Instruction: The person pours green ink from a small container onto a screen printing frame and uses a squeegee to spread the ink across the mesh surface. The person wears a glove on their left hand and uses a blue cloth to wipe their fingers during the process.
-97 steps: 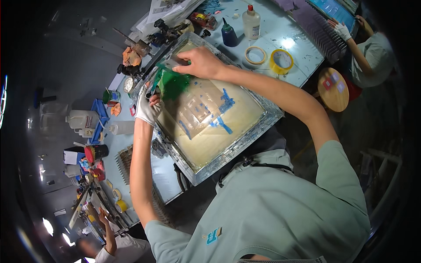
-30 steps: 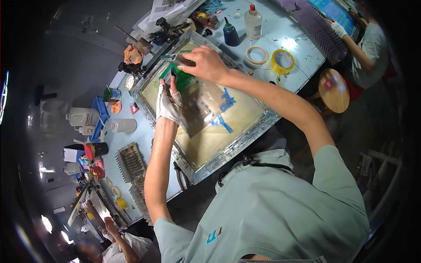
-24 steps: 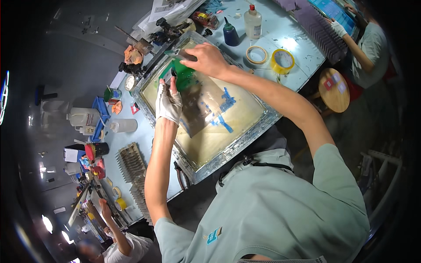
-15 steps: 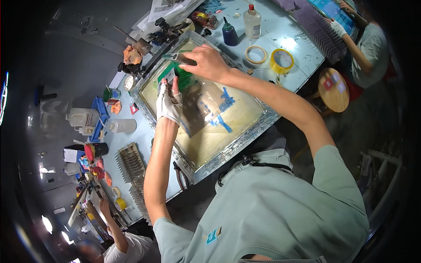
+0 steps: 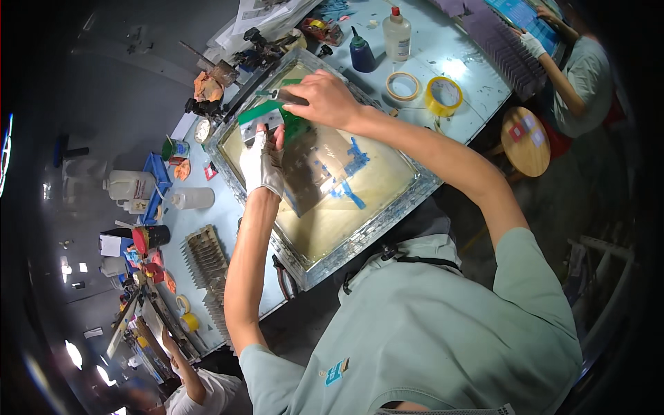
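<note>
My left hand, in a white glove with bare fingertips, grips a small flat silver-grey panel with a green band along its far edge. My right hand is bare and closed around a squeegee, whose blade end is green; fingers hide part of it. Both hands are over the far part of a screen-printing frame. Its yellowish mesh carries green ink beside the panel and pieces of blue tape nearer the middle.
Clamps line the far left side of the frame. Beyond it stand a dark ink bottle, a clear bottle and tape rolls. A slotted rack lies at left. Two other people work nearby; a round stool is at right.
My left hand has moved slightly left with the panel, which is tilted so that more of its face shows. My right hand and the squeegee have barely moved.
</note>
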Demonstrator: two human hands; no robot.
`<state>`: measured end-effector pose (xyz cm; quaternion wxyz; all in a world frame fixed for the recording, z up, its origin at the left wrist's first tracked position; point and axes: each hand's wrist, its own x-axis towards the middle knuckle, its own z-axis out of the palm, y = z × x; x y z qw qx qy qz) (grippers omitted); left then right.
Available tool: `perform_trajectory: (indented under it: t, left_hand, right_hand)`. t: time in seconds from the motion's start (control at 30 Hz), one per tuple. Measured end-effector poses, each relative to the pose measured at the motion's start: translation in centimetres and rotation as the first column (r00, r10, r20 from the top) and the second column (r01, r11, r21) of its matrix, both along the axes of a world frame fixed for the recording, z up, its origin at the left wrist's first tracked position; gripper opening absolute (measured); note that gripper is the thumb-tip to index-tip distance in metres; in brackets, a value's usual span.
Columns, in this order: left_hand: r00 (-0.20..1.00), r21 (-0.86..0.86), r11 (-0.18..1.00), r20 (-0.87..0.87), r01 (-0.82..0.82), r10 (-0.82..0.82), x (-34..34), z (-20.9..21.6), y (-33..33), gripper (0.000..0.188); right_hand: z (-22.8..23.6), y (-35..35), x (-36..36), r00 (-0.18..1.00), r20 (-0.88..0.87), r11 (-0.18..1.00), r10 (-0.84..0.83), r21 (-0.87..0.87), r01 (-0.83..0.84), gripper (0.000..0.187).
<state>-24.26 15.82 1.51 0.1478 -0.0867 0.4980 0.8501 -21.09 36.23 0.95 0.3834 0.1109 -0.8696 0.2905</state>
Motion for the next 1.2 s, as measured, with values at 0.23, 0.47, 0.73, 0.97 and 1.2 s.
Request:
perform_trajectory:
  t: [0.23, 0.47, 0.73, 0.97, 1.2]
  left_hand:
    - [0.99, -0.125, 0.991, -0.126, 0.04, -0.056, 0.6, 1.2, -0.3, 0.033]
    - [0.987, -0.179, 0.984, -0.155, 0.023, -0.051, -0.2, 0.9, -1.6, 0.034]
    - [0.976, -0.243, 0.97, -0.214, -0.007, -0.046, -0.5, 1.9, -2.0, 0.032]
    - [0.978, -0.292, 0.956, -0.195, 0.016, -0.076, -0.3, 2.1, -2.2, 0.031]
    - [0.991, -0.17, 0.985, -0.126, 0.016, -0.038, -1.3, 1.0, -4.3, 0.034]
  right_hand:
    - [-0.6, 1.5, -0.6, 0.99, 0.132, 0.998, -0.05, 0.032, 0.046, 0.038]
    - [0.3, 1.1, 0.7, 0.996, 0.085, 0.996, 0.039, 0.071, -0.045, 0.037]
    - [-0.1, 1.1, 0.5, 0.997, 0.055, 0.96, 0.061, 0.271, -0.074, 0.041]
    - [-0.1, 1.1, -0.5, 0.983, 0.173, 0.934, 0.062, 0.338, -0.118, 0.04]
    - [-0.6, 2.3, -1.8, 0.977, 0.209, 0.994, -0.042, 0.108, 0.019, 0.037]
